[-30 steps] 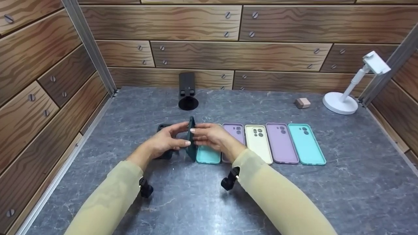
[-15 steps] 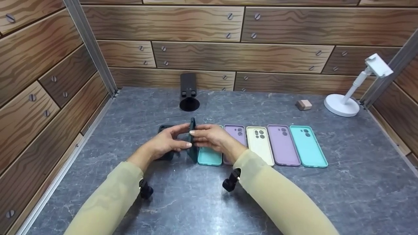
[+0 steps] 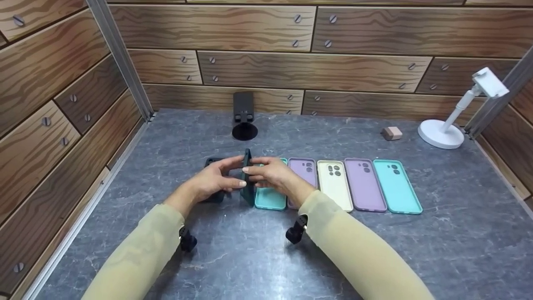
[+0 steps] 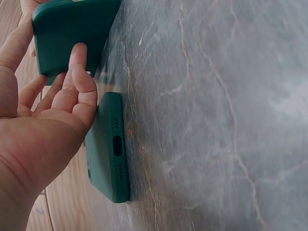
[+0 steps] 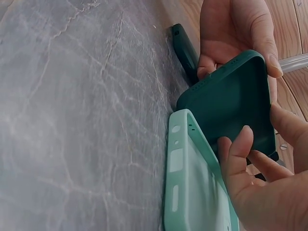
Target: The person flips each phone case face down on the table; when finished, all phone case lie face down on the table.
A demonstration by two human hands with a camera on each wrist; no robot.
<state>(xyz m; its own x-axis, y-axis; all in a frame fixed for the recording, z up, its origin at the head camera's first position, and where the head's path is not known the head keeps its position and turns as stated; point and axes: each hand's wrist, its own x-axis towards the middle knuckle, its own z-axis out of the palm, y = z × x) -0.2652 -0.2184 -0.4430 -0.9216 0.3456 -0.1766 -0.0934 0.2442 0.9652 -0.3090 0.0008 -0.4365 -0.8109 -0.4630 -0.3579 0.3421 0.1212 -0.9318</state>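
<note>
- Standing on its long edge between both hands, the dark green case [image 3: 246, 179] has its long axis running away from the person, just left of the turquoise case [image 3: 270, 196].
- Left hand [image 3: 212, 181] pinches its left face with thumb and fingertips.
- Right hand [image 3: 270, 175] pinches the opposite face, equally close.
- A second dark green case [image 4: 109, 147] lies flat on the tabletop [image 3: 333, 250], under the left hand.
</note>
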